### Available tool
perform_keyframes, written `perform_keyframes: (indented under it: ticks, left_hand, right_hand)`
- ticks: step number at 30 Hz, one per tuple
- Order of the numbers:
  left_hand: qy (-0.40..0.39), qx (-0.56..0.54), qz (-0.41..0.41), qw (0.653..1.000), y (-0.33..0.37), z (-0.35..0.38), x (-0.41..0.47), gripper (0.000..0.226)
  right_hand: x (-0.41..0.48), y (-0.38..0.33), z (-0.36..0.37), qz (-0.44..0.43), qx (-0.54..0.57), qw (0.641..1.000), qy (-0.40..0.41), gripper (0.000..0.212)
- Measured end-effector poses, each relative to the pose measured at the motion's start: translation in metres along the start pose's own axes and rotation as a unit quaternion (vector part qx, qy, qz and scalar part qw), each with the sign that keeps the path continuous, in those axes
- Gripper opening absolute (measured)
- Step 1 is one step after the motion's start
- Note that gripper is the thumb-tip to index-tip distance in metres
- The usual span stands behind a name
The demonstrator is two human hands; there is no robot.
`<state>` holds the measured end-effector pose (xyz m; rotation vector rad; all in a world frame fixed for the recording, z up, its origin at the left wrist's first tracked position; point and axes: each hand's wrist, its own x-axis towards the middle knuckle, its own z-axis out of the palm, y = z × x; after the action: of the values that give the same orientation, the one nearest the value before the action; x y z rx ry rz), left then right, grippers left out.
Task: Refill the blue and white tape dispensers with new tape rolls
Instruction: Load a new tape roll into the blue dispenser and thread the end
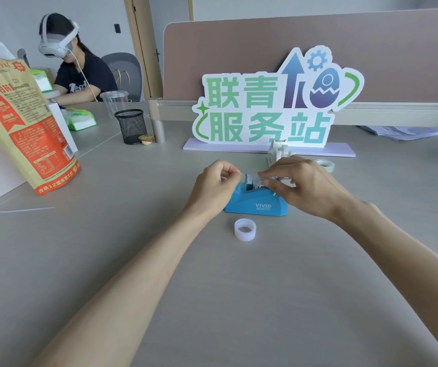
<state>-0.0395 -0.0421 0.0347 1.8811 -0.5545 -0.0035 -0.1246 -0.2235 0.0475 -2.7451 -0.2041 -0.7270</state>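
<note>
The blue dispenser [256, 203] stands near the middle of the grey tabletop [239, 300], with its cutter end to the left. The left hand [213, 188] pinches a short strip of tape [248, 178] between thumb and fingertips just above that cutter end. The right hand [309, 188] curls its fingers over the tape roll [262, 183] at the dispenser's rear. The hand hides most of that roll, so I cannot tell whether it is fully seated. Just in front of the dispenser a white ring [245, 229] lies flat on the tabletop. Behind the hands stands the white dispenser [278, 149], and a clear roll [325, 164] lies to its right. Further back a sign [270, 107] with green characters stands against a pink divider [371, 49]. To the left are a black mesh cup [130, 125], a clear plastic cup [114, 102] and a large orange printed bag [24, 123]. At the far left a seated person [80, 75] wears a headset.
</note>
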Motion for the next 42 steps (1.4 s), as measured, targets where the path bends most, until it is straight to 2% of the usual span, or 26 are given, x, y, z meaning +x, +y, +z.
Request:
perform_keyframes:
  ticks: [6, 24, 42]
  left_hand:
    - [0.01, -0.034, -0.019, 0.999, -0.001, -0.006, 0.005, 0.007]
    - [0.025, -0.039, -0.096, 0.994, -0.008, -0.032, 0.008, 0.013]
    - [0.027, -0.042, -0.123, 0.991, -0.011, -0.03, 0.008, 0.017]
  right_hand:
    - [0.0, -0.002, 0.0, -0.011, -0.012, 1.0, -0.007, 0.024]
    - [-0.001, -0.005, 0.004, -0.026, -0.024, 0.999, -0.003, 0.025]
    - [-0.001, -0.002, 0.006, -0.037, -0.03, 0.999, -0.001, 0.026]
